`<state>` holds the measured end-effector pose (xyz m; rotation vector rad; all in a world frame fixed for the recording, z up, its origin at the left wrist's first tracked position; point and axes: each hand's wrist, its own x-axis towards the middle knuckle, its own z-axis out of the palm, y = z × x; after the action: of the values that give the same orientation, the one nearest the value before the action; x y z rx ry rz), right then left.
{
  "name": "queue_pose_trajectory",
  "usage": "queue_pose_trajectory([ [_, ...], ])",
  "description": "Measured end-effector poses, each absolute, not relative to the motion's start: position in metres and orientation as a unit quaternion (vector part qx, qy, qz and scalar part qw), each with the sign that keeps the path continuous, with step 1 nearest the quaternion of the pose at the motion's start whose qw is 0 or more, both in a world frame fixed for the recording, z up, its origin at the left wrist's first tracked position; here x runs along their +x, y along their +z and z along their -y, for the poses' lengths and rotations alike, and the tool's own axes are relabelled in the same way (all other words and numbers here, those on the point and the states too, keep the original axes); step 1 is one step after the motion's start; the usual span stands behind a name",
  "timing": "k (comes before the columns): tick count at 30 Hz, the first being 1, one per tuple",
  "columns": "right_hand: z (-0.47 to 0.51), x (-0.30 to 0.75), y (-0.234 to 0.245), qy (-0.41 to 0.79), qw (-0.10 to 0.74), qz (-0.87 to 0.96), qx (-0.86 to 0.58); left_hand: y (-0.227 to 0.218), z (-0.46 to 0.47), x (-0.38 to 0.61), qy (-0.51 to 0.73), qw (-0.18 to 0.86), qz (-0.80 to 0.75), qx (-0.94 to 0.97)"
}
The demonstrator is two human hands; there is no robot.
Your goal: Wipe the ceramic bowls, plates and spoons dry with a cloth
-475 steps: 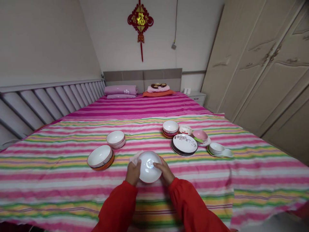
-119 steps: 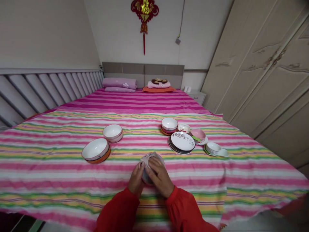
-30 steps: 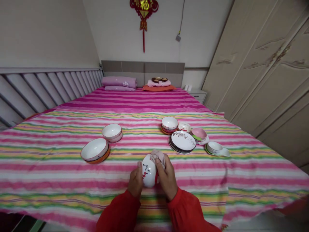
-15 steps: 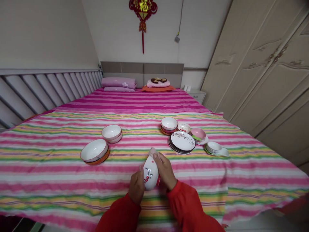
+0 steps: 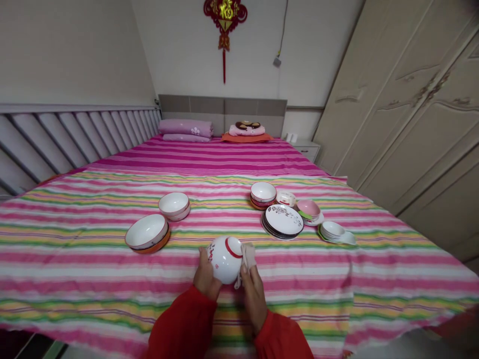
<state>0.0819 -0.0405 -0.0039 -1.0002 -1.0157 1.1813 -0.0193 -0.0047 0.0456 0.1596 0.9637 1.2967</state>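
Note:
A white bowl point(image 5: 223, 262) with red lettering and a red ring round its foot is tilted above the striped cloth, its underside toward me. My left hand point(image 5: 206, 278) grips it by the left side. At its right, my right hand point(image 5: 253, 289) pinches a pale cloth point(image 5: 248, 255) against the bowl near the foot. The bowl's inside is hidden from view. To the left stand a white bowl point(image 5: 174, 203) stacked on another and a wider bowl point(image 5: 146, 232) over an orange-brown one.
Right of my hands are stacked plates point(image 5: 284, 220), stacked bowls point(image 5: 263, 192), a small patterned bowl point(image 5: 286, 198), a pink bowl point(image 5: 309, 208) and small white bowls point(image 5: 332, 230) beside a white spoon-like handle. Striped cloth point(image 5: 112, 279) covers the bed; a railing point(image 5: 75, 134) runs along the left.
The bowl has been turned so its foot with the red ring now faces up and right. My right hand and the cloth have moved lower, to the bowl's right side.

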Motion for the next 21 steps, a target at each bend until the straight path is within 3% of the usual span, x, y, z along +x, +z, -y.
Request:
queue_pose_trajectory([
  [6, 0.062, 0.074, -0.028, 0.288, 0.526, 0.684, -0.414, 0.042, 0.002, -0.024, 0.579, 0.668, -0.458, 0.096],
  [11, 0.042, 0.074, -0.001, 0.124, 0.454, 0.793, -0.387, 0.034, 0.013, -0.025, 0.584, 0.594, -0.506, 0.224],
  [16, 0.006, 0.078, 0.043, 0.165, 0.441, 0.762, -0.445, 0.021, 0.027, -0.014, 0.57, 0.523, -0.538, 0.334],
  [21, -0.01, 0.08, 0.054, 0.23, 0.449, 0.727, -0.467, 0.003, 0.026, -0.011, 0.542, 0.544, -0.541, 0.341],
])
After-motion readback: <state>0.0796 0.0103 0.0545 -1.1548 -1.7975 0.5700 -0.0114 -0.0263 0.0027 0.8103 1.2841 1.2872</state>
